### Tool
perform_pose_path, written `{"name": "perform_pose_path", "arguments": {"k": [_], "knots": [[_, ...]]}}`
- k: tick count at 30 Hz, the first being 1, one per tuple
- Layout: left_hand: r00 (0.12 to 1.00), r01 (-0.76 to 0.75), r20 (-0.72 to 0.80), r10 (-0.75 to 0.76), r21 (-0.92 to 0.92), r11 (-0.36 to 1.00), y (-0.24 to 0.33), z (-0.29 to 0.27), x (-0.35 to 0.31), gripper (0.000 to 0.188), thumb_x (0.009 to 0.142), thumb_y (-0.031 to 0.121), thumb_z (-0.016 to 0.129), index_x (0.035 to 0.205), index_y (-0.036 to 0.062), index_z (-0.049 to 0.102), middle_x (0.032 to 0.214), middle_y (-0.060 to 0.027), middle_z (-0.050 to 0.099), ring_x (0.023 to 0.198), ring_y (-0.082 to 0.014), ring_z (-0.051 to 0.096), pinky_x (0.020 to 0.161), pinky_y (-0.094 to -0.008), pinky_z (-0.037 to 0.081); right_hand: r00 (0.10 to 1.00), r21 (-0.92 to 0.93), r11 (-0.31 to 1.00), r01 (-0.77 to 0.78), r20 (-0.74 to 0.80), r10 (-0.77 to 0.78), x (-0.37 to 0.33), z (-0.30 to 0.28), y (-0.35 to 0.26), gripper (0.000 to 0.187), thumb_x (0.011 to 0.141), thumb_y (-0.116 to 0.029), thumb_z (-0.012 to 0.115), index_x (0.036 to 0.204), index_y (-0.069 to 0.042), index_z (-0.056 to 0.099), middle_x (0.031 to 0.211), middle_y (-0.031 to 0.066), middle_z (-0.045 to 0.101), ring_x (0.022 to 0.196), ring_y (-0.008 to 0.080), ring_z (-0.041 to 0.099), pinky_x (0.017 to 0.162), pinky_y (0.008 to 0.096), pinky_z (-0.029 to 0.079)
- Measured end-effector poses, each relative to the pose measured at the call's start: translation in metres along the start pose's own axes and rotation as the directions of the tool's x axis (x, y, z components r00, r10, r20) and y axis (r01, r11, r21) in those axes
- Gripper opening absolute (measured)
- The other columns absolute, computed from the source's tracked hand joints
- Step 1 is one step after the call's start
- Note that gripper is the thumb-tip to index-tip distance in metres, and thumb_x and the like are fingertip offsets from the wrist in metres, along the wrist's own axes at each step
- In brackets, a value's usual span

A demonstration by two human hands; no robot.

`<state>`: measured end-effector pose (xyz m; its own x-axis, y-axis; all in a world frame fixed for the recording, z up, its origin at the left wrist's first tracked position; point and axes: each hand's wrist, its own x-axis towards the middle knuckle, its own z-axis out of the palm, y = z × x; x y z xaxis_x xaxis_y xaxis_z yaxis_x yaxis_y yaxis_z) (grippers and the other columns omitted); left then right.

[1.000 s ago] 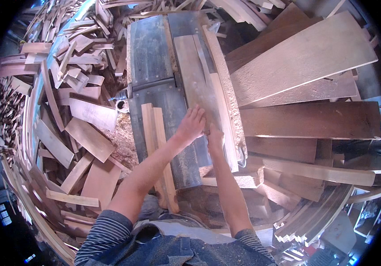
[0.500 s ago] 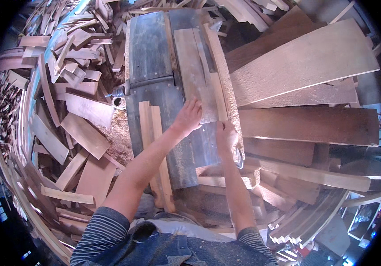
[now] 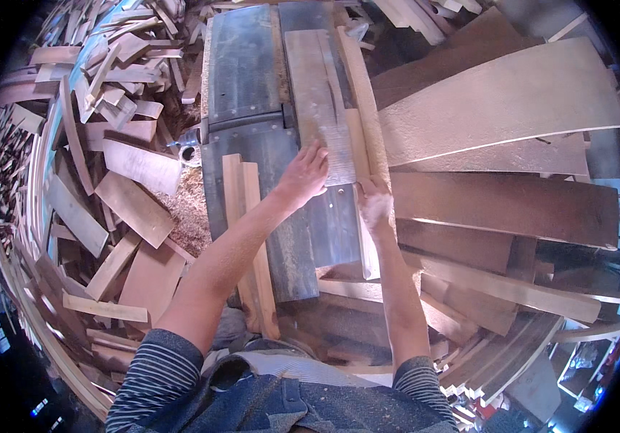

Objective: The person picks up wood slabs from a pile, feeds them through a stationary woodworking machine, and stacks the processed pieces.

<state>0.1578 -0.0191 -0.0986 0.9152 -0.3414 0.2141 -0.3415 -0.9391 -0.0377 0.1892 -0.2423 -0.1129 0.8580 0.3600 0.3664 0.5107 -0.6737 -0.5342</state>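
A flat wooden board (image 3: pixel 315 79) lies lengthwise on the dark metal bed (image 3: pixel 245 79) of a woodworking machine. My left hand (image 3: pixel 306 172) rests on its near part, fingers laid over the wood. On my right, a narrow pale wooden strip (image 3: pixel 369 252) runs along the machine's long side rail (image 3: pixel 363 90). My right hand (image 3: pixel 375 203) has its fingers curled round that strip beside the board's near corner; the fingertips are partly hidden. Two light wooden sticks (image 3: pixel 241 224) lie side by side on the bed, left of my left forearm.
Heaped offcuts (image 3: pixel 119 94) and sawdust (image 3: pixel 189 216) fill the left side. Wide planks (image 3: pixel 505 105) fan out on the right, with a darker plank (image 3: pixel 512 206) lower down. A metal pipe end (image 3: pixel 190 155) sticks out by the bed's left edge.
The view has shifted slightly. Below my right hand a pale length of strip shows that was not visible before. My left hand stays on the board's near part.
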Motion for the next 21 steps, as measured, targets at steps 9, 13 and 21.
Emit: {"name": "perform_pose_path", "arguments": {"k": [9,13,21], "knots": [[0.997,-0.014,0.072,0.012,0.022,1.0,-0.018,0.002,0.013,0.075,0.064,0.044,0.087,0.116,-0.0054,0.067,0.133,-0.016,0.056,0.137,-0.0339,0.045,0.114,-0.0432,0.04,0.997,-0.05,0.996,0.076,-0.005,-0.077,0.021,0.013,0.006,0.005,0.083,-0.009,0.072,0.083,-0.007,0.068,0.081,0.0126,0.062,0.076,0.035,0.064,0.066,0.0461,0.053],[0.998,-0.01,0.056,0.011,-0.021,1.0,-0.027,0.006,0.017,0.075,0.065,0.044,0.088,0.116,-0.0059,0.067,0.134,-0.0163,0.055,0.137,-0.0339,0.045,0.114,-0.0439,0.04,0.993,-0.041,0.993,0.115,-0.034,-0.116,0.029,0.019,0.009,0.007,0.082,-0.01,0.072,0.082,-0.008,0.066,0.081,0.0128,0.062,0.077,0.0353,0.064,0.065,0.0466,0.053],[0.998,-0.004,0.056,0.004,-0.002,1.0,-0.037,0.01,0.027,0.074,0.063,0.043,0.088,0.115,-0.0061,0.068,0.133,-0.0157,0.056,0.135,-0.0341,0.047,0.113,-0.0438,0.04,0.997,-0.022,0.996,0.084,0.001,-0.084,0.042,0.025,0.012,0.008,0.081,-0.01,0.074,0.086,-0.007,0.067,0.084,0.0134,0.064,0.082,0.0353,0.065,0.069,0.0457,0.054]]}}
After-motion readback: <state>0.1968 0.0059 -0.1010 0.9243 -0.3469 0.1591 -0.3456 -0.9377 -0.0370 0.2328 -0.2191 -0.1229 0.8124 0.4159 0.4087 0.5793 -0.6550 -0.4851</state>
